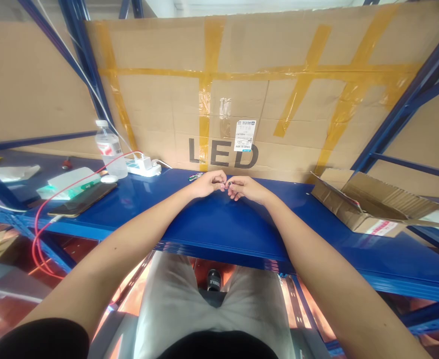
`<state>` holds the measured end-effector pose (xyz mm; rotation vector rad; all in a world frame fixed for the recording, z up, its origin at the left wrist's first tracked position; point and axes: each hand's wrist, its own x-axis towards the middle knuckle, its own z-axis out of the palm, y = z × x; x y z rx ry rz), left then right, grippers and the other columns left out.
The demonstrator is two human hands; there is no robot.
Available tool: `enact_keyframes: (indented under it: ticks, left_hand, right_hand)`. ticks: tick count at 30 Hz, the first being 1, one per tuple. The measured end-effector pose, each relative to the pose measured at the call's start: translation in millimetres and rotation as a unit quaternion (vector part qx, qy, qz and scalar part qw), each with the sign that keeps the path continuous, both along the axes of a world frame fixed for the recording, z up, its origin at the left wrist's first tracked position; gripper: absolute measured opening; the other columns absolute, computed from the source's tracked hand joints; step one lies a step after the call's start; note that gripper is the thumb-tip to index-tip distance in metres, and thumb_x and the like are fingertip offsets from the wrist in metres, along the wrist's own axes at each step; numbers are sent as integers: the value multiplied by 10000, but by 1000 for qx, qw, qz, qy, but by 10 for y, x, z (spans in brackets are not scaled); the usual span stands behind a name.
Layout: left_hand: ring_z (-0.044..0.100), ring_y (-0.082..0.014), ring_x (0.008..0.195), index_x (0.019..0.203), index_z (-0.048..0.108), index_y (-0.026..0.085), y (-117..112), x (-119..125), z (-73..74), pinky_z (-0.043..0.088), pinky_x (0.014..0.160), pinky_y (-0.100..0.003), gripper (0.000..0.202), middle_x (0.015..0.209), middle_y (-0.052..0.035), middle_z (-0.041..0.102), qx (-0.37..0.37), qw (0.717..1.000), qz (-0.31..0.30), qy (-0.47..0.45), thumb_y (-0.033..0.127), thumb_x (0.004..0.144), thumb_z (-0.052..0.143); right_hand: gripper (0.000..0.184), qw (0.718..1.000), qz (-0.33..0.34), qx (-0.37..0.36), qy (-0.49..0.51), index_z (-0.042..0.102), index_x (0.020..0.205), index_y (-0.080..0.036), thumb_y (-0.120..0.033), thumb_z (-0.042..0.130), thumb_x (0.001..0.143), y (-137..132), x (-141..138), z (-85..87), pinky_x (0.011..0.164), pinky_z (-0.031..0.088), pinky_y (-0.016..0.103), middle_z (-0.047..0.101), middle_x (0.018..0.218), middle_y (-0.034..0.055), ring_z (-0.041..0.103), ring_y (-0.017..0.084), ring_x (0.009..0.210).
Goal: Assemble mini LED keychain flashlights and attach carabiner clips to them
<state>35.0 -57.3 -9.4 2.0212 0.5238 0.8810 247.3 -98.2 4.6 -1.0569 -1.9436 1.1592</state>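
Observation:
Both hands meet above the middle of the blue shelf top (219,224), fingertips almost touching. My left hand (211,184) is closed in a pinch, and a tiny dark thing seems to show at its fingertips. Beside it, my right hand (244,188) pinches too, with a small dark bit between thumb and finger. Both bits are too small to name. Just behind my left hand lies a little pile of thin colourful pieces (195,176), partly covered by that hand.
An opened cardboard box (357,212) stands at the right. To the left are a plastic bottle (110,149), a white power strip (144,166), a phone (82,199) with a red cable (38,229), and a translucent case (70,182). A large taped carton (174,109) walls off the back.

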Motion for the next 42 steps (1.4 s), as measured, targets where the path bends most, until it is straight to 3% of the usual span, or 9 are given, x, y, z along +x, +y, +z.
enact_keyframes:
  ticks: [3,5,8,11,16,24,28,34,42]
  left_hand:
    - [657,-137,772,906,555,162,-6,-7,2,502,748,-305,216,875,-37,688,10,999,16,28,310,848,701]
    - [644,-131,734,909,561,165,2,-20,-3,502,721,-299,184,863,-32,683,19,998,30,52,296,858,679]
    - [612,-126,695,918,588,166,30,-64,-13,506,697,-300,141,832,-29,676,33,993,53,97,276,861,655]
    - [605,-136,700,914,618,167,67,-129,-21,507,701,-307,122,823,-30,671,53,985,85,141,271,856,643]
    - [638,-168,819,985,681,181,125,-205,-34,513,838,-341,166,930,-39,710,101,968,137,186,240,848,608]
    - [662,-190,928,1036,717,156,80,-175,10,511,902,-326,241,1035,-71,742,115,962,129,211,232,850,585]
    - [657,-196,984,1019,736,188,46,-222,83,494,907,-305,264,1077,-46,736,198,928,117,293,196,838,544]
    - [646,-203,948,978,745,200,7,-257,172,477,867,-295,272,1048,-53,728,303,864,90,393,167,824,523]
    - [649,-217,959,937,778,192,-65,-195,235,472,812,-287,305,1017,-69,738,358,823,90,431,85,815,520]
  right_hand:
    - [113,1000,8,1,-6,682,953,-182,-223,582,922,23,31,-20,664,529,250,689,818,42,645,134,720]
    - [131,997,-9,43,-57,701,950,-182,-212,577,918,51,55,-38,693,516,262,707,830,42,647,143,740]
    - [127,976,-49,125,-172,738,908,-191,-184,613,887,104,77,-76,801,502,307,742,893,43,658,175,821]
    - [119,959,-82,149,-228,767,928,-202,-200,666,864,143,35,-131,882,493,343,756,996,62,667,210,913]
    - [183,967,-135,135,-169,762,1027,-177,-188,681,864,167,-126,-208,927,505,347,747,1061,93,677,197,940]
    - [184,993,-71,36,-85,770,903,-153,-47,639,829,102,-81,-112,824,550,289,779,915,62,699,160,804]
    - [135,989,-74,45,-121,772,920,-167,-118,719,806,34,-105,-60,848,545,288,782,944,57,709,180,879]
    - [149,980,-87,74,-161,759,902,-164,-80,729,782,24,-164,-74,868,546,300,777,982,68,707,189,919]
    - [149,970,-100,99,-196,749,876,-158,-49,663,822,28,-147,-63,868,543,286,775,970,72,712,180,915]
